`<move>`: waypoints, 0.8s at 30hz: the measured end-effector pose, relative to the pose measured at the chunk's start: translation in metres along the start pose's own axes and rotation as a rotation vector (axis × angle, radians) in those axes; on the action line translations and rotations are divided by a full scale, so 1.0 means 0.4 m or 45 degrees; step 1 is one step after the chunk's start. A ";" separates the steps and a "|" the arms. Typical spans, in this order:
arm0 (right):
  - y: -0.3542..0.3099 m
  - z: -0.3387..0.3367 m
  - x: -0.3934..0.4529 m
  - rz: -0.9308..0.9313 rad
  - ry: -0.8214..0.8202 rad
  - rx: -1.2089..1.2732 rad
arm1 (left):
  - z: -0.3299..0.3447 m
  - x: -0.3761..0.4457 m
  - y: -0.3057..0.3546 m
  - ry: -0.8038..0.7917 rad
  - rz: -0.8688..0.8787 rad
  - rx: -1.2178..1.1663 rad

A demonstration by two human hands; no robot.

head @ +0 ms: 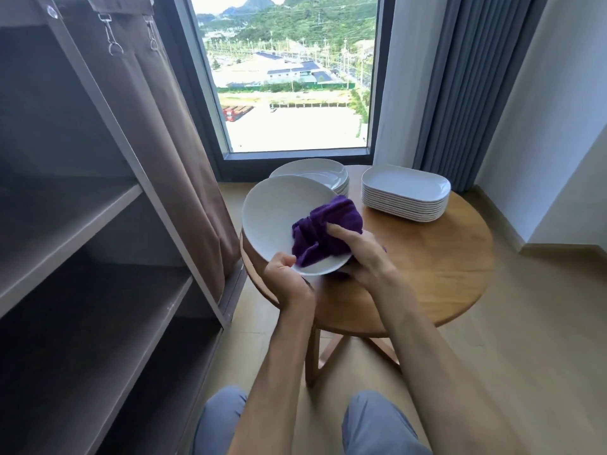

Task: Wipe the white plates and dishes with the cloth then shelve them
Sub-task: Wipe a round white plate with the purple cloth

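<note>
A round white plate (279, 215) is held tilted above the left side of the wooden table (427, 267). My left hand (285, 277) grips its near rim, thumb on the inside. My right hand (361, 254) grips a bunched purple cloth (322, 231) and presses it on the plate's right inner face. Behind stands a stack of round white plates (315, 174). A stack of several white rectangular dishes (405, 193) stands at the table's back right.
A brown shelf unit (98, 224) with bare shelves stands at the left, its fabric cover (170, 126) drawn back. A window (289, 73) and grey curtains (476, 87) lie behind the table. My knees (371, 421) are below.
</note>
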State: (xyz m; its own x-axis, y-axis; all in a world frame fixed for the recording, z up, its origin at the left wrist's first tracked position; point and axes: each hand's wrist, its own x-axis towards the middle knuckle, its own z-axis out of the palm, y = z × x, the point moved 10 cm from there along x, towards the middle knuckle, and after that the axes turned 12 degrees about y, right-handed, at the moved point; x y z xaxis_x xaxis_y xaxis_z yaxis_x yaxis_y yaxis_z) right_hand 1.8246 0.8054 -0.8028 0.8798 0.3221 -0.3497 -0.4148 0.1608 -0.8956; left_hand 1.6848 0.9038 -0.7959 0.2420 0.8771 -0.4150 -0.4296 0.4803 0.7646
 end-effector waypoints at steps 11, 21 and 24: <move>-0.104 -0.015 0.049 -0.244 0.098 -0.067 | 0.080 0.047 0.146 -0.559 0.201 0.126; -0.029 0.005 0.039 -0.154 0.119 0.251 | 0.060 0.021 0.132 -0.399 0.480 0.444; -0.100 -0.002 0.043 -0.271 0.004 0.153 | 0.094 0.041 0.182 -0.821 0.500 0.915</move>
State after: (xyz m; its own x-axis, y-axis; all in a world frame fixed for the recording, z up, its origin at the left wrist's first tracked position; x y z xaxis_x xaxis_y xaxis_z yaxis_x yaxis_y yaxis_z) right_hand 1.8564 0.8037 -0.7734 0.9509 0.2665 -0.1575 -0.2445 0.3347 -0.9101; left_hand 1.6901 0.9529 -0.7286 0.7069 0.6991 0.1074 -0.0110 -0.1410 0.9900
